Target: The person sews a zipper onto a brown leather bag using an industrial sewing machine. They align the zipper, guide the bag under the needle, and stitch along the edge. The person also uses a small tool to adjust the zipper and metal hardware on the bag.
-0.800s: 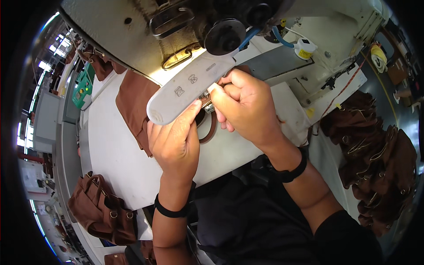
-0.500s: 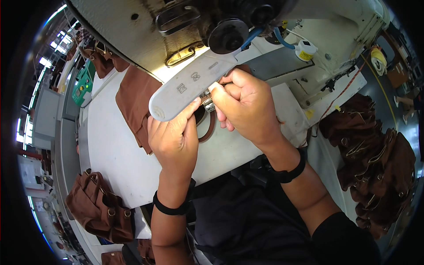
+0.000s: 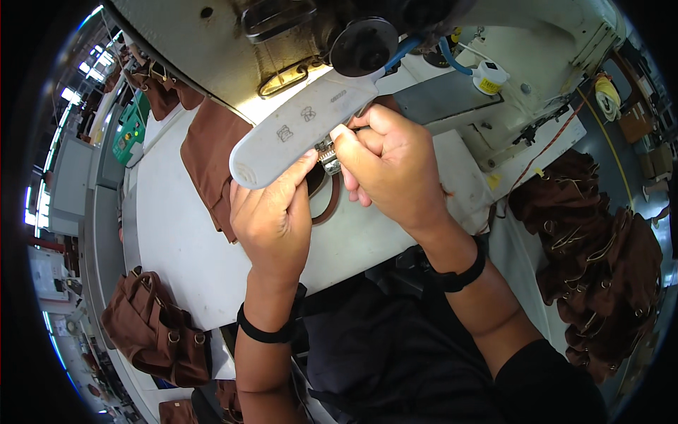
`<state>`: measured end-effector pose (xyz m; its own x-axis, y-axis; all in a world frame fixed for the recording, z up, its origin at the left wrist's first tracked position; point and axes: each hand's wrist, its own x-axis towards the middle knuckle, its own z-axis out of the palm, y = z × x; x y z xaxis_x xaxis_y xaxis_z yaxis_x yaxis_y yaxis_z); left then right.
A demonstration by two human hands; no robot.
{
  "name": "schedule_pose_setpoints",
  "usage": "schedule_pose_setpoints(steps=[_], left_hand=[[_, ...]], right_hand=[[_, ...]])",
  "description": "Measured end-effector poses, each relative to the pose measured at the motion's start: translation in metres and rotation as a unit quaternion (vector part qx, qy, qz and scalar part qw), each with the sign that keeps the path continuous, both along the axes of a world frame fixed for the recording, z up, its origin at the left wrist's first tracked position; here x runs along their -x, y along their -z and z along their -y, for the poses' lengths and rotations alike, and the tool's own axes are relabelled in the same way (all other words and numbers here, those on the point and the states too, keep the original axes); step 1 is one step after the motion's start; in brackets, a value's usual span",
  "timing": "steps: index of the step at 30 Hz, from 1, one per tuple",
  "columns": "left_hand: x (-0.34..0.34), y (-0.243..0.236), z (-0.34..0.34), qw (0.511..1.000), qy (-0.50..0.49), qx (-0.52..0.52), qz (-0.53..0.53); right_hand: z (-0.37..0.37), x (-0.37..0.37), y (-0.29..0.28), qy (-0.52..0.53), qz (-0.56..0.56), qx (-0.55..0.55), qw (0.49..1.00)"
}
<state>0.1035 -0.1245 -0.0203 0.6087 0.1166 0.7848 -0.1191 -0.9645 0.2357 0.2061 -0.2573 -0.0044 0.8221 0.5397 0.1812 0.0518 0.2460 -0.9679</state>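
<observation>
A long pale grey arm plate [image 3: 275,148] juts diagonally from the sewing machine over a small metal fitting with a row of teeth [image 3: 328,162]. My left hand [image 3: 272,222] is below the plate, index fingertip at that fitting, the other fingers curled; what they hold is hidden. Just right of the fitting, my right hand [image 3: 385,162] is closed in a pinch under the plate's edge, its held piece hidden by fingers. A curved brown strap [image 3: 325,208] hangs below the fitting. Brown fabric [image 3: 205,159] lies left of my left hand.
The sewing machine body [image 3: 551,49] spans the top, with black wheels [image 3: 364,49] and a small white bottle [image 3: 489,78]. A brown bag [image 3: 152,325] sits at lower left, a brown bag pile [image 3: 600,275] at right. A green case [image 3: 128,131] stands beyond the white tabletop [image 3: 176,233].
The whole view has shifted slightly, with machine, hands and bags moving a little up and left in the picture. Both hands keep nearly the same grip at the fitting.
</observation>
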Motion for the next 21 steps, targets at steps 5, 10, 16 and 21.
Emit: schedule_pose_setpoints(steps=[5, 10, 16, 21], left_hand=[[-0.001, -0.004, -0.001, 1.000, 0.024, 0.006, -0.019], [0.000, -0.004, -0.005, 1.000, 0.009, -0.006, -0.013], [0.008, 0.003, -0.007, 0.994, -0.041, -0.103, -0.014], [0.000, 0.005, -0.004, 0.996, -0.013, -0.089, -0.012]], right_hand=[[0.004, -0.002, 0.005, 0.005, 0.024, 0.011, 1.000], [0.003, -0.001, 0.003, -0.008, -0.008, 0.008, 1.000], [0.046, 0.003, 0.004, 0.054, 0.079, 0.065, 0.993], [0.166, -0.054, -0.050, 0.246, 0.370, 0.071, 0.893]])
